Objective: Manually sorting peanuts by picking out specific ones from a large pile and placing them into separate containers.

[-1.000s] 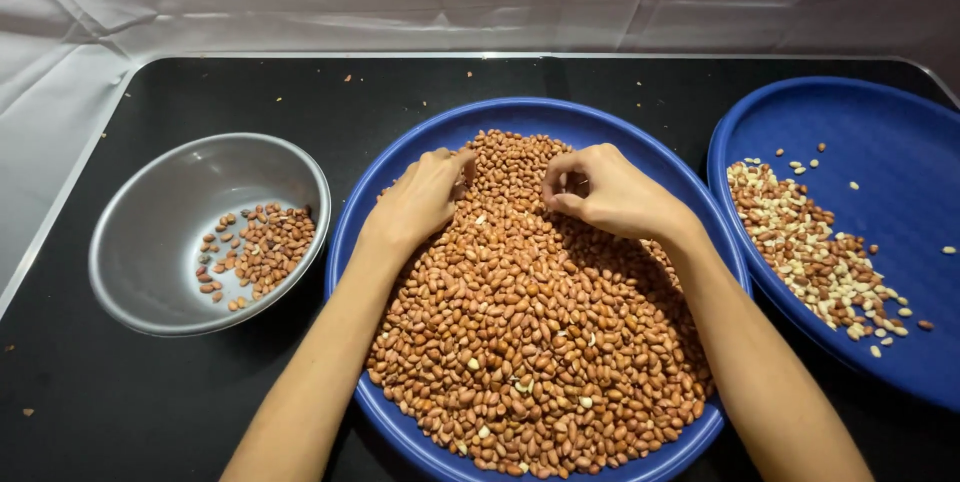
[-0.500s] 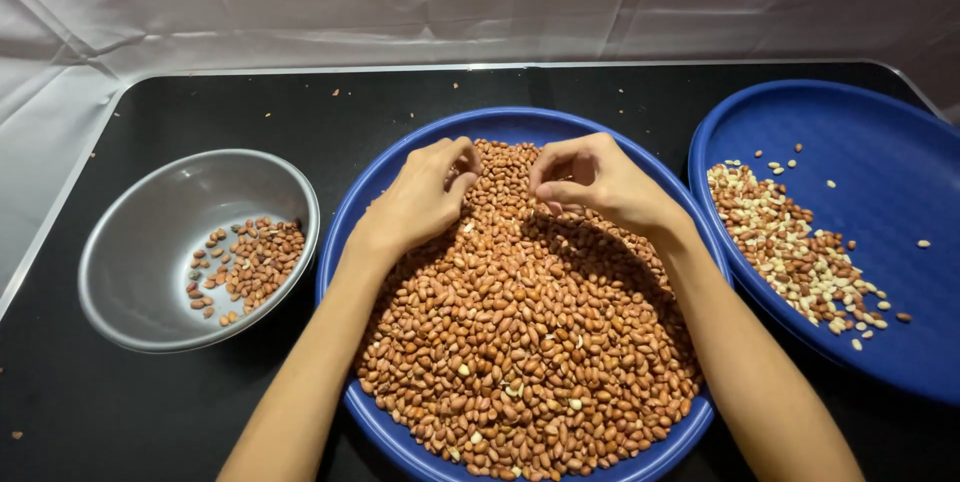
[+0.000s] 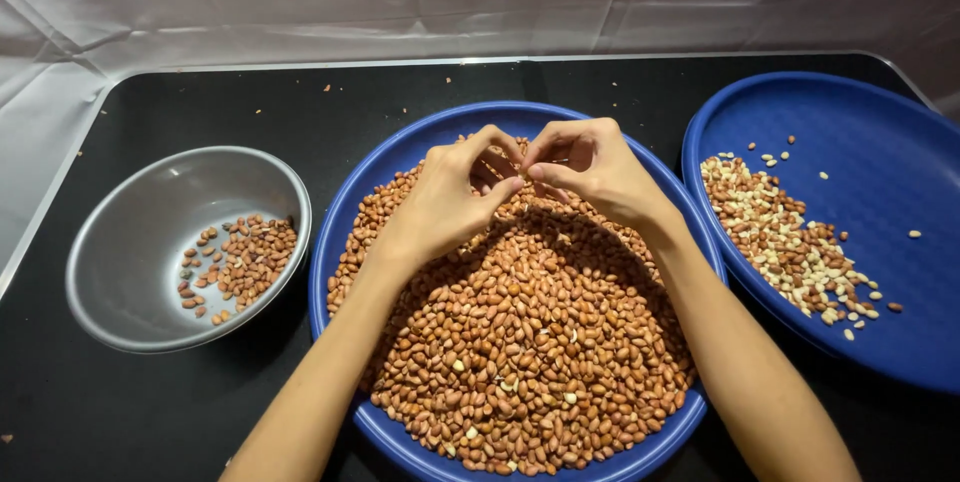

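A round blue tray in the middle holds a big heap of red-skinned peanuts. Both my hands hover over the far side of the heap, fingertips pressed together. My left hand and my right hand pinch at the same spot, on what looks like one small peanut, mostly hidden by the fingers. My forearms cross the tray from the near edge.
A steel bowl on the left holds a small lot of red peanuts. A second blue tray on the right carries paler, partly skinned peanuts. All stand on a black table backed by a white sheet.
My hands have drawn together from apart on the heap until the fingertips meet. The view has shifted slightly, with the trays and bowl sitting lower in the frame.
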